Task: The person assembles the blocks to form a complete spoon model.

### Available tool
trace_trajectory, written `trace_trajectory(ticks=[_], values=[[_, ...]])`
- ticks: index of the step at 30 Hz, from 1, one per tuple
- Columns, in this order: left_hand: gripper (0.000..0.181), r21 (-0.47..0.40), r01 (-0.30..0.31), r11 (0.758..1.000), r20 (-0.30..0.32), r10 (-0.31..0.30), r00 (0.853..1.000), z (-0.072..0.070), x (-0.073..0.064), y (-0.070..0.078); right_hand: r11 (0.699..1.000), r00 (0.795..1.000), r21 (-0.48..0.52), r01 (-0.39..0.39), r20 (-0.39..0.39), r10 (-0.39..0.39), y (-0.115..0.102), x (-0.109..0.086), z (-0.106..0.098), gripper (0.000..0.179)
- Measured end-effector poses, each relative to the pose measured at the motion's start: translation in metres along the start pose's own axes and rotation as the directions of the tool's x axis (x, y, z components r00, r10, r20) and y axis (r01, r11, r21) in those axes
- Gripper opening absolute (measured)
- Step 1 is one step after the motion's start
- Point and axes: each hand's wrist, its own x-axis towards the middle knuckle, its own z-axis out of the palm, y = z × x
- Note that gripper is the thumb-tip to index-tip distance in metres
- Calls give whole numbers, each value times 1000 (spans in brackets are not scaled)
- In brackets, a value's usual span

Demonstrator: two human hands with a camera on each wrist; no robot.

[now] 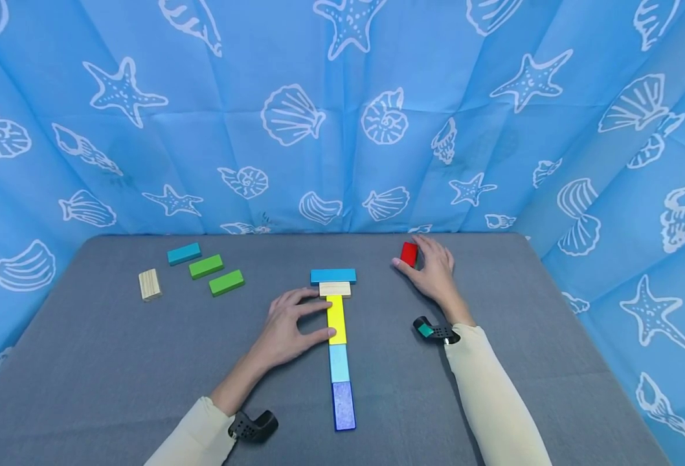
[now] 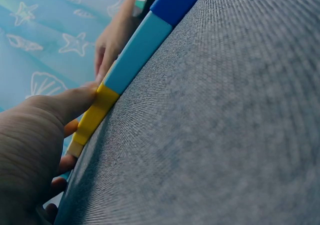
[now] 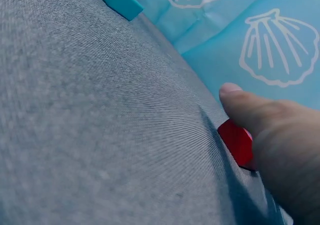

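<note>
A column of blocks lies end to end on the table: a dark blue block (image 1: 344,406) nearest, then a light blue block (image 1: 339,363), a yellow block (image 1: 336,323) and a plain wooden block (image 1: 335,289). A blue block (image 1: 333,276) lies crosswise at its far end. My left hand (image 1: 289,327) rests thumb and index fingertips at the yellow block, with another fingertip beside the wooden one. At the back right, my right hand (image 1: 433,268) spreads thumb and index around a red block (image 1: 409,254). In the right wrist view its thumb (image 3: 250,107) sits above that block's level, apparently without gripping.
At the back left lie a blue block (image 1: 184,254), two green blocks (image 1: 206,266) and a wooden block (image 1: 149,285). Grey cloth (image 1: 115,375) covers the table. A blue shell-patterned curtain (image 1: 331,168) hangs along its back and sides.
</note>
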Motion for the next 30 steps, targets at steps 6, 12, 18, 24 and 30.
trace_trajectory(ticks=[6,12,18,24,30], values=[[50,-16,-8,1000,-4,8,1000,-1,-1,-1,999,997,-26,-31,66,32,1,0,-1,79],[50,-15,-9,1000,-1,9,1000,0,0,-2,1000,994,12,-25,102,24,5,1,-5,74],[50,-10,-9,1000,1,9,1000,0,0,-1,998,993,49,-25,118,19,7,1,-7,69],[51,-3,-6,1000,8,6,1000,0,0,-1,996,995,89,14,99,-23,-2,1,-5,64],[50,6,9,1000,7,-9,1000,0,1,0,992,981,129,11,191,-35,-29,10,2,66]])
